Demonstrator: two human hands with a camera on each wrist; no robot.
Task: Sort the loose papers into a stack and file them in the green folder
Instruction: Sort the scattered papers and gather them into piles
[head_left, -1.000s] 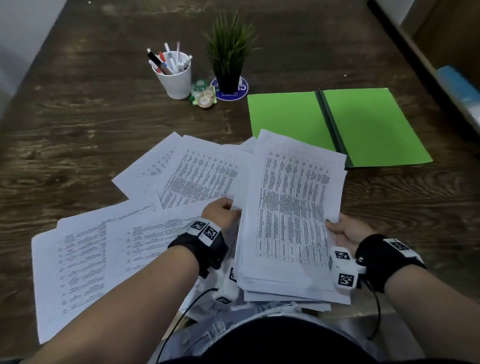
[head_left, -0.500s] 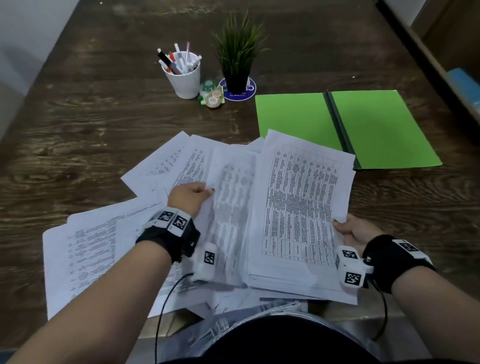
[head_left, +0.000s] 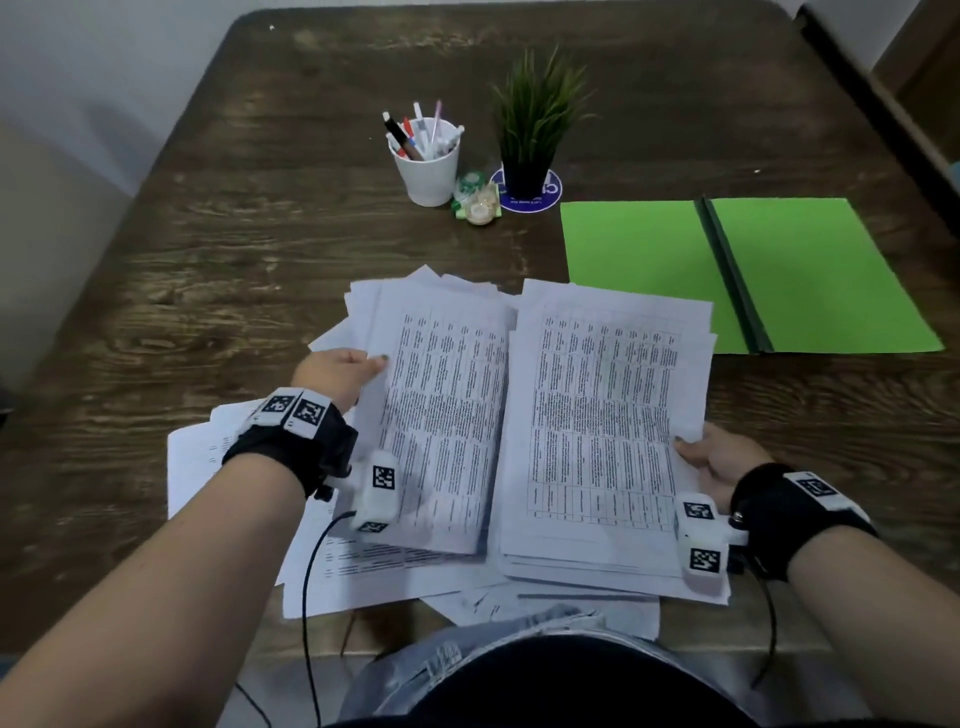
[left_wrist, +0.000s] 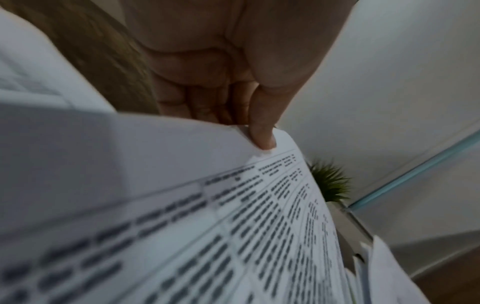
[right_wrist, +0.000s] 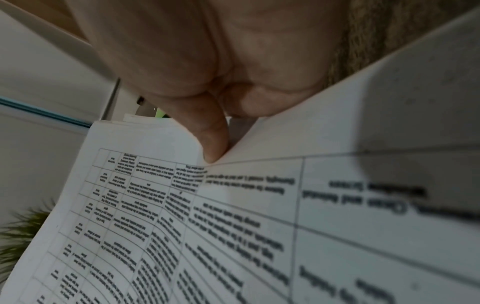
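My right hand pinches the right edge of a thick stack of printed papers, thumb on top. My left hand pinches the left edge of a smaller bundle of printed sheets, thumb on top and fingers underneath, and holds it raised beside the stack. More loose sheets lie spread on the table under both. The green folder lies open and flat at the far right, with nothing in it.
A white cup of pens, a small potted plant on a blue coaster and a small tape dispenser stand behind the papers. The wooden table shows bare wood on the left. A cable hangs from my left wrist.
My left hand has taken a bundle of loose sheets from the left and lifted it beside the stack in my right hand. The head camera has tilted, so the table's far edge shows.
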